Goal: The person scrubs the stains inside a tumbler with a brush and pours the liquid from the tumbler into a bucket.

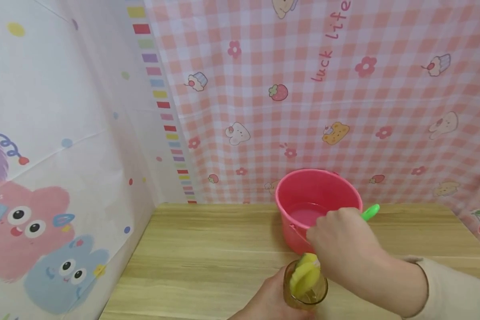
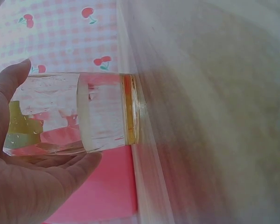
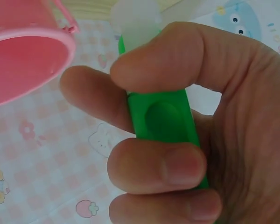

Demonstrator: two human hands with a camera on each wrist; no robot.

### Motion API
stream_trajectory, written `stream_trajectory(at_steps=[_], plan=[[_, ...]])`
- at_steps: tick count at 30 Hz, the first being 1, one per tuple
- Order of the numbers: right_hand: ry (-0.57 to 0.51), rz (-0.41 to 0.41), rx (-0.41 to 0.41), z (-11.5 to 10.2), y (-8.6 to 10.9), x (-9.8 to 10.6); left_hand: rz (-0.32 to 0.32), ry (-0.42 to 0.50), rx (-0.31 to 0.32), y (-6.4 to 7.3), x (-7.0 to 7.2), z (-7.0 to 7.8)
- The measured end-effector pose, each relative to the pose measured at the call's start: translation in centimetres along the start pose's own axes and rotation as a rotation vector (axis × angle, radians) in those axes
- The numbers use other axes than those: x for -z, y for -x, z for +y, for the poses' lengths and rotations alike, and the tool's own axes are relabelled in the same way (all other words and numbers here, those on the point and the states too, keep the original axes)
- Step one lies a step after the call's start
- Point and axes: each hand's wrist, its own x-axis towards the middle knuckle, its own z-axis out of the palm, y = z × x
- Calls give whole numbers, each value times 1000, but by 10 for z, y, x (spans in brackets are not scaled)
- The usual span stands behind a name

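Observation:
My left hand [image 1: 268, 293] grips a clear, amber-tinted drinking glass [image 2: 105, 112], its fingers and thumb wrapped around the end near the mouth. A yellow sponge head [image 1: 305, 276] of a cup brush sits in the mouth of the glass; the left wrist view shows it through the wet wall. My right hand [image 1: 344, 240] holds the brush by its green handle [image 3: 165, 116], fingers curled around it and thumb pressed on top. The handle's end sticks out behind that hand in the head view. A pale neck [image 3: 137, 18] extends past the thumb.
A pink bucket [image 1: 322, 189] with a handle stands just beyond both hands, partly covered by the right one. The wooden table [image 1: 208, 249] ends at a pink checked cloth [image 1: 260, 120] behind and a white printed cloth [image 1: 84, 178] at the left.

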Motion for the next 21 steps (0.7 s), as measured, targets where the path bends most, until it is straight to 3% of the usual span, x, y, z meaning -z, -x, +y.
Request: stream_trajectory(at_steps=[8, 14, 21], plan=[[-38, 3, -26, 8, 14, -6, -15, 1, -7, 0, 2, -1], [-47, 70, -25, 7, 25, -8, -3, -16, -27, 0, 1, -1], [-24, 69, -34, 2, 28, -6, -1, 13, -23, 1, -1, 0]])
